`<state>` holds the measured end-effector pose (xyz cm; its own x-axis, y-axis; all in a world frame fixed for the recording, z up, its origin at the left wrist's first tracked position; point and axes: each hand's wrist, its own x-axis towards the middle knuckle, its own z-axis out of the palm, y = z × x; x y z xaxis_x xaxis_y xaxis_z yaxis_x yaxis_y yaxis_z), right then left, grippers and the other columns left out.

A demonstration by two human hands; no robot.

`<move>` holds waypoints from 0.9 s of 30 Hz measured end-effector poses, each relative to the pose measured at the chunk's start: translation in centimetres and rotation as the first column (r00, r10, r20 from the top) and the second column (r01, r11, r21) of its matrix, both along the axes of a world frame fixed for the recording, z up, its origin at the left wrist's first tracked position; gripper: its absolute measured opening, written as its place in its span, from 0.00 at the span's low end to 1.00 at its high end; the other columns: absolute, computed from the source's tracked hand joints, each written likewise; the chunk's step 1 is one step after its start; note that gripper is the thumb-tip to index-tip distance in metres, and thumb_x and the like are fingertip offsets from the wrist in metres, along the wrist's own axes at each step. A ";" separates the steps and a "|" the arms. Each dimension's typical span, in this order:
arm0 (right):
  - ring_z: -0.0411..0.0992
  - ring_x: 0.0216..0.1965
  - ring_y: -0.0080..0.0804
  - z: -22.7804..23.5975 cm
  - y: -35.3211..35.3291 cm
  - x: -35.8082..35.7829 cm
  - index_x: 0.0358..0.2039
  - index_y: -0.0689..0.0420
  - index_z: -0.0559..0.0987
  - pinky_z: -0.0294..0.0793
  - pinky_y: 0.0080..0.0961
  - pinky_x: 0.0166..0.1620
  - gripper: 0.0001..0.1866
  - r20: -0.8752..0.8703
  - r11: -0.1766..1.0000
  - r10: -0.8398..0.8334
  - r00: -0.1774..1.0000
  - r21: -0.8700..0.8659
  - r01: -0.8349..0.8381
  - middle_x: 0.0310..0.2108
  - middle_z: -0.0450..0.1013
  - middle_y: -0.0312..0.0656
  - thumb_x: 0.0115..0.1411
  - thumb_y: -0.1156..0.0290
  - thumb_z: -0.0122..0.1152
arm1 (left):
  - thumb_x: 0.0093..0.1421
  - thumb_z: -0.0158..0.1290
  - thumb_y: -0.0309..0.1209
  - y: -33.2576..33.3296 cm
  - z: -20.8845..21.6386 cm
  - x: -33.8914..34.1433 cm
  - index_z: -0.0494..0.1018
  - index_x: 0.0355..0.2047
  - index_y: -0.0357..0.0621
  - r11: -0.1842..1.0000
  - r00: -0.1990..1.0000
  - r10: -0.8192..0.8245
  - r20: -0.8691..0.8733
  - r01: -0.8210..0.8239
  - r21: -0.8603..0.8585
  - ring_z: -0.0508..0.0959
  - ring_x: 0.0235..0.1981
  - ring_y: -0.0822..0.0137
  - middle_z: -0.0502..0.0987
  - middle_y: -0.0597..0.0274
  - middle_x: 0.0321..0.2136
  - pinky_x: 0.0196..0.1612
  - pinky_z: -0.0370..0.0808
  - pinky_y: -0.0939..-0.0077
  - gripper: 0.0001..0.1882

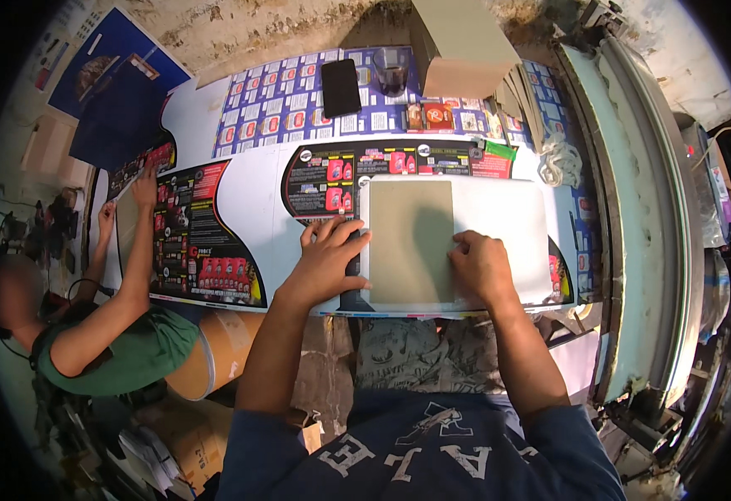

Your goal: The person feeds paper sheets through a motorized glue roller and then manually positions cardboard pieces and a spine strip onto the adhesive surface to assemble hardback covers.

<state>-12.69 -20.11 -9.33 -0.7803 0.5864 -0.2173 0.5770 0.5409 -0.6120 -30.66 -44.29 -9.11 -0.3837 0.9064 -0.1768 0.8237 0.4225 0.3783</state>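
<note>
A grey-beige cardboard panel (411,250) lies flat on a larger white sheet (503,200) in front of me. Along the sheet's left edge rests my left hand (325,260), its fingers spread, with thumb and index tips at the border. My right hand (482,265) is at the panel's right edge, fingers bent together with the tips on that edge. Its shadow-side fingertips are partly hidden. Beneath the sheet is a large printed poster (315,179) in black, red and white, covering the table's near side.
A co-worker in a green shirt (123,351) handles a sheet at the left. Toward the back are a black phone (340,88), a glass of dark drink (391,73), a small red box (436,117) and a cardboard stack (470,71). White string (559,159) and a long metal machine (632,217) are at right.
</note>
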 end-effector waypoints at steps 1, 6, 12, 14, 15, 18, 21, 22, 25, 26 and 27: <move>0.81 0.38 0.52 0.0 0.0 -0.2 0.43 0.61 0.85 0.80 0.41 0.48 0.16 -0.005 1.000 0.009 1.000 -0.001 -0.009 0.33 0.82 0.54 0.55 0.70 0.65 | 0.47 0.70 0.52 -0.2 -0.1 0.0 0.70 0.64 0.52 1.000 1.000 0.000 -0.012 0.000 0.006 0.55 0.71 0.51 0.62 0.63 0.67 0.71 0.44 0.46 0.45; 0.82 0.35 0.45 0.0 -0.1 -0.3 0.45 0.62 0.84 0.80 0.35 0.44 0.18 0.010 1.000 0.004 1.000 0.015 -0.004 0.32 0.83 0.50 0.53 0.71 0.69 | 0.47 0.70 0.51 -0.4 0.1 0.2 0.70 0.64 0.52 1.000 1.000 0.002 -0.002 -0.002 0.010 0.55 0.71 0.52 0.62 0.63 0.67 0.70 0.44 0.46 0.45; 0.82 0.37 0.47 -0.3 0.3 -0.3 0.45 0.61 0.84 0.80 0.36 0.46 0.18 0.035 1.000 0.007 0.999 -0.004 -0.007 0.35 0.83 0.51 0.53 0.69 0.69 | 0.46 0.71 0.52 -0.1 0.0 0.3 0.70 0.64 0.52 1.000 1.000 0.016 -0.016 -0.016 -0.009 0.55 0.71 0.52 0.63 0.62 0.67 0.71 0.42 0.46 0.46; 0.82 0.37 0.49 -0.3 0.5 -0.6 0.46 0.62 0.83 0.81 0.38 0.45 0.19 0.070 0.999 0.036 0.997 0.014 -0.037 0.34 0.82 0.50 0.54 0.69 0.68 | 0.44 0.72 0.52 0.1 0.5 0.0 0.69 0.65 0.52 0.999 1.000 0.011 0.005 -0.011 -0.038 0.55 0.70 0.50 0.62 0.58 0.67 0.70 0.43 0.45 0.48; 0.82 0.37 0.49 -0.6 0.7 -0.6 0.46 0.63 0.82 0.81 0.39 0.45 0.19 0.092 0.998 0.046 0.995 0.025 -0.049 0.34 0.82 0.50 0.54 0.69 0.68 | 0.44 0.72 0.52 0.5 0.7 0.4 0.68 0.65 0.51 0.997 1.000 0.027 0.001 -0.027 -0.069 0.56 0.70 0.50 0.61 0.56 0.67 0.70 0.44 0.45 0.49; 0.82 0.37 0.49 -1.0 1.2 -0.7 0.45 0.63 0.82 0.81 0.39 0.45 0.19 0.115 0.999 0.049 0.992 0.017 -0.052 0.33 0.82 0.50 0.54 0.69 0.68 | 0.44 0.72 0.51 2.6 2.3 0.9 0.66 0.65 0.47 0.994 0.995 0.091 -0.048 -0.094 -0.062 0.57 0.68 0.47 0.60 0.51 0.66 0.68 0.48 0.45 0.50; 0.82 0.37 0.49 -1.4 0.9 -0.5 0.45 0.63 0.82 0.81 0.39 0.45 0.19 0.102 0.997 0.071 0.992 0.018 -0.074 0.33 0.82 0.50 0.53 0.69 0.68 | 0.52 0.67 0.48 6.1 1.2 4.0 0.67 0.64 0.42 0.968 0.980 0.187 -0.070 -0.172 0.182 0.61 0.66 0.46 0.62 0.49 0.64 0.64 0.54 0.44 0.43; 0.82 0.37 0.49 -1.3 1.2 -0.6 0.46 0.63 0.82 0.81 0.39 0.45 0.20 0.097 0.996 0.082 0.992 0.025 -0.085 0.32 0.82 0.50 0.53 0.69 0.68 | 0.54 0.65 0.47 7.5 0.3 5.4 0.68 0.63 0.42 0.954 0.976 0.192 -0.100 -0.162 0.253 0.62 0.65 0.46 0.62 0.49 0.64 0.64 0.55 0.44 0.39; 0.80 0.41 0.58 0.0 4.2 -1.5 0.43 0.57 0.82 0.79 0.49 0.48 0.15 0.077 0.994 0.081 0.994 0.065 -0.086 0.37 0.81 0.56 0.61 0.61 0.60 | 0.60 0.61 0.44 9.5 -2.9 7.9 0.71 0.60 0.43 0.907 0.959 0.243 -0.144 -0.172 0.385 0.64 0.64 0.47 0.65 0.49 0.62 0.63 0.56 0.46 0.31; 0.80 0.41 0.57 0.2 5.7 -1.6 0.43 0.56 0.83 0.79 0.49 0.47 0.16 0.067 0.992 0.055 0.996 0.113 -0.062 0.38 0.82 0.54 0.62 0.58 0.60 | 0.61 0.60 0.44 9.5 -3.5 8.5 0.72 0.59 0.43 0.903 0.956 0.259 -0.134 -0.191 0.385 0.64 0.64 0.47 0.66 0.49 0.62 0.63 0.56 0.46 0.29; 0.80 0.42 0.56 -0.4 9.0 -2.4 0.43 0.54 0.83 0.79 0.49 0.47 0.19 0.048 0.984 -0.071 0.996 0.169 0.062 0.38 0.82 0.51 0.64 0.52 0.59 | 0.62 0.59 0.43 9.8 -4.0 8.9 0.73 0.58 0.43 0.899 0.953 0.277 -0.123 -0.212 0.384 0.65 0.63 0.48 0.67 0.49 0.62 0.63 0.57 0.47 0.27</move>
<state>-15.06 -11.09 -9.73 -0.7280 0.6683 -0.1526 0.6449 0.5922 -0.4832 -21.75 -34.53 -13.11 -0.5960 0.7681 0.2340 0.7776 0.4794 0.4068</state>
